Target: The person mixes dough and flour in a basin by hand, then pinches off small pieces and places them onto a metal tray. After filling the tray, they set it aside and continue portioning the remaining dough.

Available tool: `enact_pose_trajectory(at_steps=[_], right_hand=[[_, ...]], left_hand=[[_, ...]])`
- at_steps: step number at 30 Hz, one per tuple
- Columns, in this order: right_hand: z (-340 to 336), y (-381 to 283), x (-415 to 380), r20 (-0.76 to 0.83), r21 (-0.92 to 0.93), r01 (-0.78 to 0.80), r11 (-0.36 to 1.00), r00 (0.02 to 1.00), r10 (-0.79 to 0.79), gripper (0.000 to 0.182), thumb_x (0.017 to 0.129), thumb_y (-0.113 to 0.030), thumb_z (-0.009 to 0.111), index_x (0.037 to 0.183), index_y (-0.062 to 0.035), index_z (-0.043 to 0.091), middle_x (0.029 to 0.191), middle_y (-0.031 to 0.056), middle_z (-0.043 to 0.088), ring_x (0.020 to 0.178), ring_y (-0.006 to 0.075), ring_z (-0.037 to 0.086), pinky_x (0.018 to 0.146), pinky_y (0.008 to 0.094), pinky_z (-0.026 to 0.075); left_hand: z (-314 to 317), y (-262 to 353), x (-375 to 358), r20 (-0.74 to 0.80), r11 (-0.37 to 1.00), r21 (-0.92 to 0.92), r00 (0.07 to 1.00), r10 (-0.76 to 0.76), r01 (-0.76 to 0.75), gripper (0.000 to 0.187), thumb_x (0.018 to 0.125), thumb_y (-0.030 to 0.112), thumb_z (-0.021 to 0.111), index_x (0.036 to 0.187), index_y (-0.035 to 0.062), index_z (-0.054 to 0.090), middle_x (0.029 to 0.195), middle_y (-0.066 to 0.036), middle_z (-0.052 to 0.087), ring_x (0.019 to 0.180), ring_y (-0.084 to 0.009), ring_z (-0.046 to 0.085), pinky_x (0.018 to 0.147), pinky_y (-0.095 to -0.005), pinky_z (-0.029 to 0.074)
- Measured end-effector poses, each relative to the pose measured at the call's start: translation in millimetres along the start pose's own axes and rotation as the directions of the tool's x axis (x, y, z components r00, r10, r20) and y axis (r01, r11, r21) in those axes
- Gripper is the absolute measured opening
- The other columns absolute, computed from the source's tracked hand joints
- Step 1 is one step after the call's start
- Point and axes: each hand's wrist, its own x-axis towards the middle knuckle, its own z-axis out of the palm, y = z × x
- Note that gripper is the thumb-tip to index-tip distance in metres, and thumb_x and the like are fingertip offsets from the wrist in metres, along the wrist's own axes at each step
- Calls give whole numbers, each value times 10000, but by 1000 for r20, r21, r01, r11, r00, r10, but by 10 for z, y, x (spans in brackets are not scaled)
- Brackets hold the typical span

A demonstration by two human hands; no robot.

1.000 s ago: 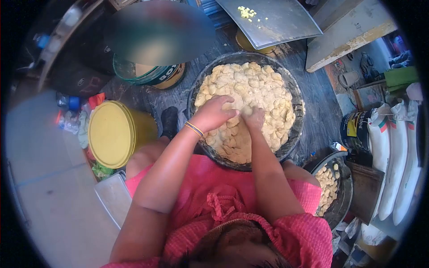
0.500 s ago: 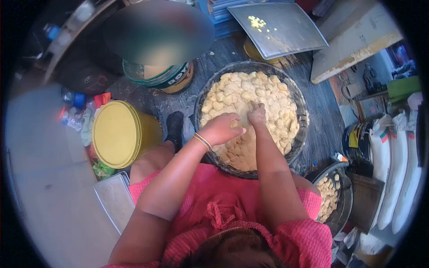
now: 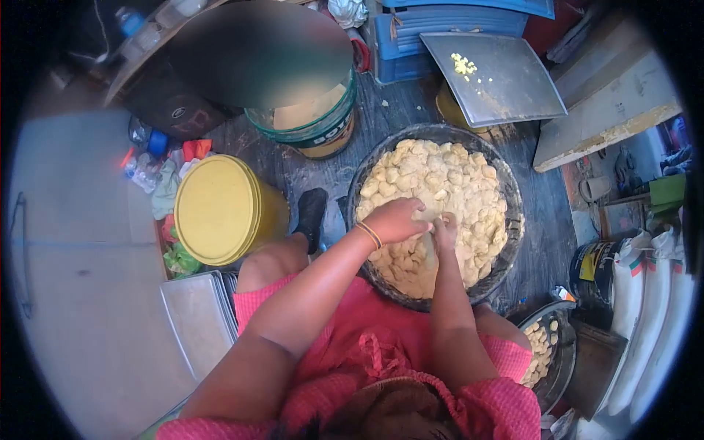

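Note:
In the head view, a wide dark basin (image 3: 515, 192) full of pale, floury dough pieces (image 3: 473, 187) stands between my knees. My left hand (image 3: 396, 220) is above the dough, its fingers curled round a pale piece of dough that is mostly hidden. Close beside it, my right hand (image 3: 444, 233) has its fingers pinched together near the left fingertips. Whatever sits in that pinch is too small to make out. Under both hands the dough shows a hollow with loose flour.
To the left stands a lidded yellow bucket (image 3: 216, 211), with a green-rimmed bucket (image 3: 308, 132) behind it. A tray (image 3: 499, 84) bearing small yellow bits lies at the back right. Lower right is another basin (image 3: 563, 359) with dough pieces, near white sacks (image 3: 649, 315).
My right hand has come up off the dough and drawn in beside my left fingertips. The whole view has shifted, so the basin appears lower and further right.

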Motion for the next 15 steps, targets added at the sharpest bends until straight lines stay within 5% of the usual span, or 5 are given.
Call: enact_pose_trajectory(at_steps=[2,4,7,13,15], right_hand=[[15,227,169,289,-225,172,959,952,-103,190,730,-170,619,852,-29,589,858,87,572,664,126,532,570,278,433],[16,-312,-145,428,-412,96,906,898,99,262,726,-211,635,907,-22,623,880,75,579,710,144,538,628,282,442],[45,-239,77,410,-371,221,902,911,-54,327,726,-227,625,969,-9,623,911,117,595,806,193,569,712,308,458],[154,-600,395,265,-600,450,662,892,-366,413,721,-200,606,1118,-93,560,1092,164,531,1035,314,507,896,390,416],[259,-617,529,254,-628,498,598,857,-447,423,725,-180,596,1139,-105,548,1088,155,529,1027,318,507,896,396,414]], left_hand=[[62,-84,18,-9,999,42,1000,-15,16,542,760,381,623,1115,-20,550,1087,-219,578,1032,-324,550,899,-357,417],[115,-165,71,-12,996,84,1000,-11,12,540,748,374,631,1112,-17,554,1081,-218,581,1027,-321,554,893,-355,421],[192,-366,144,-30,942,270,980,-198,198,523,732,354,634,1098,-14,565,1066,-214,589,1010,-315,563,885,-349,427],[650,-935,651,-106,936,-173,939,-327,307,483,705,310,645,1078,11,577,1061,-201,585,989,-342,565,877,-385,437],[844,-1031,760,-407,955,-130,864,-297,267,406,709,205,637,1047,-13,581,1074,-215,566,1025,-325,532,893,-368,417]])
